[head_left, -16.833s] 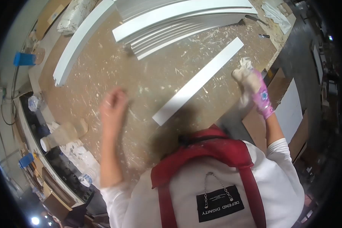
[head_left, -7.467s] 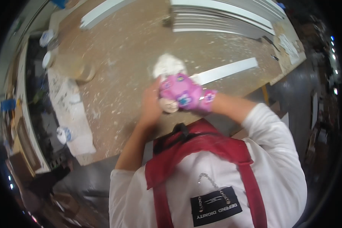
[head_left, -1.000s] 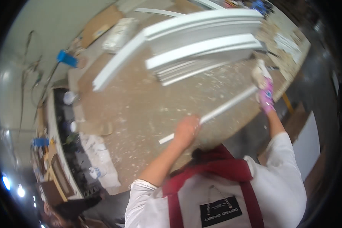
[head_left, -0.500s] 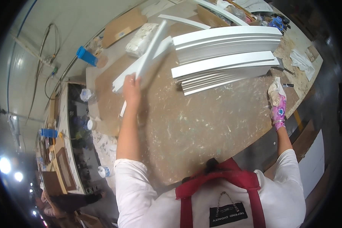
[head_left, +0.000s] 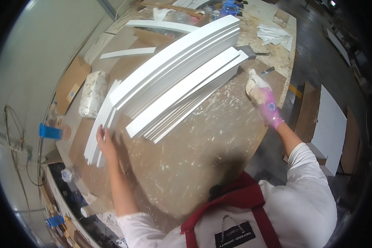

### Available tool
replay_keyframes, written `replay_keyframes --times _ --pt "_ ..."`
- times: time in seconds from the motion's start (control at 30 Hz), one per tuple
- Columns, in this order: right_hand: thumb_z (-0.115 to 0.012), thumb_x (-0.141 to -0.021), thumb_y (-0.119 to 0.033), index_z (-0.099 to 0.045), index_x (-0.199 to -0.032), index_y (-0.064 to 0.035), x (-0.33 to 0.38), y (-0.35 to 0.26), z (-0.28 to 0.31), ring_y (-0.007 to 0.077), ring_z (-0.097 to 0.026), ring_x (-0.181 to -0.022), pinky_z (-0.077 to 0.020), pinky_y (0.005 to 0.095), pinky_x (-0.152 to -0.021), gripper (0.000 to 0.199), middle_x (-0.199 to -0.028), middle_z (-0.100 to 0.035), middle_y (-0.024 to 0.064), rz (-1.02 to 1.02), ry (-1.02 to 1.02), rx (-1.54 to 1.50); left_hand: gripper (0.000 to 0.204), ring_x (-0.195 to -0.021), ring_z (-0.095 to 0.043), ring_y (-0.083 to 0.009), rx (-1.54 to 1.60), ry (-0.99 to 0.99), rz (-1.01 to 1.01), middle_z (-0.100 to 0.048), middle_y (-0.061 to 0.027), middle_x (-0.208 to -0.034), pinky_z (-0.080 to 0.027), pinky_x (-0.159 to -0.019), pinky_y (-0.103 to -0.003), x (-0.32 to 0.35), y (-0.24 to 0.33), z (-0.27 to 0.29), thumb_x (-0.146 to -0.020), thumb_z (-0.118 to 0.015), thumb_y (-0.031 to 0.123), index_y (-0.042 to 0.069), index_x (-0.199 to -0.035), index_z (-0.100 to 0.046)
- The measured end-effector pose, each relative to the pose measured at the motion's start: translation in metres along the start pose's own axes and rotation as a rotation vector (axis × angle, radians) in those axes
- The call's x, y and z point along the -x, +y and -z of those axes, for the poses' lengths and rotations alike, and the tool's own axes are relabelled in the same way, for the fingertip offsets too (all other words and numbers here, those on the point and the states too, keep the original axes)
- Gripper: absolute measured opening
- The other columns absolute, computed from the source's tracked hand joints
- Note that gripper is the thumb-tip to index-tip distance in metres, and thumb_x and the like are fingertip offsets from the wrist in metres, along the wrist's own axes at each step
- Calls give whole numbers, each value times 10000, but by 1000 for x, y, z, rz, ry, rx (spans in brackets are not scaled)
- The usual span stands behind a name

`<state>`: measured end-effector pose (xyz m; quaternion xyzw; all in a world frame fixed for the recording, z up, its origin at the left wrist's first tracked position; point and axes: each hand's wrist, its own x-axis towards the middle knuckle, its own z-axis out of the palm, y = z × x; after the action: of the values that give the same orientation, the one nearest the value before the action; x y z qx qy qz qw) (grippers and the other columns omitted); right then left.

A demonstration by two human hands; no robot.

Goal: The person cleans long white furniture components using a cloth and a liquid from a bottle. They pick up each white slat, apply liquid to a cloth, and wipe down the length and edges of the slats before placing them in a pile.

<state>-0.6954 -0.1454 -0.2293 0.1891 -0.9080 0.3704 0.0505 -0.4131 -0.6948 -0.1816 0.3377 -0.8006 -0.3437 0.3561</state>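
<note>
My bare left hand (head_left: 106,145) is at the near left end of a few white strips (head_left: 100,138), its fingers curled against their edge. These strips lie along the left end of a stack of long, curved white mouldings (head_left: 173,62). A second, shorter stack of white mouldings (head_left: 186,93) lies closer to me. On the right, my right hand (head_left: 260,97) wears a pink flowered glove with a whitish front part. It rests low over the table by a dark-handled knife (head_left: 268,70). Its fingers look drawn together; whatever they may hold is hidden.
A wrapped whitish block (head_left: 93,94), a cardboard piece (head_left: 73,82) and a blue cup (head_left: 50,131) line the left side. A loose white strip (head_left: 128,53) lies beyond the mouldings. A white cloth (head_left: 275,35) and a blue jug (head_left: 228,9) are at the far right.
My left hand has lowered the raised white strip to the left end of the large stack. The view has turned, and my right hand stays near the knife.
</note>
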Motion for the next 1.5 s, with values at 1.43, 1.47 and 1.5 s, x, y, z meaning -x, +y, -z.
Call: replay_keyframes --times 1.43,1.47,1.5 --pt "-528 -883 -100 -569 -1163 -6 -6 -72 63 168 -558 -1042 -427 290 -937 298 -1117 -601 70 126 -503 -374 481 -1018 -523 -344 -293 -370 77 -544 -171 -1080 -436 -874 -397 218 85 34 -659 -791 177 -27 -1053 -603" --pt "-510 -884 -96 -575 -1163 0 -5 -69 68 179 -563 -1042 -436 299 -936 302 -1123 -607 78 145 -472 -306 489 -1026 -509 -364 -317 -361 89 -539 -177 -1086 -423 -885 -403 226 88 36 -652 -794 196 -23 -1048 -610" --pt "-544 -877 -124 -575 -1167 -12 -11 -45 79 190 -561 -1062 -438 301 -931 312 -1148 -597 80 3 -390 -176 499 -1025 -508 -360 -351 -326 52 -544 -174 -1090 -422 -884 -411 235 89 36 -650 -798 204 -13 -1059 -612"
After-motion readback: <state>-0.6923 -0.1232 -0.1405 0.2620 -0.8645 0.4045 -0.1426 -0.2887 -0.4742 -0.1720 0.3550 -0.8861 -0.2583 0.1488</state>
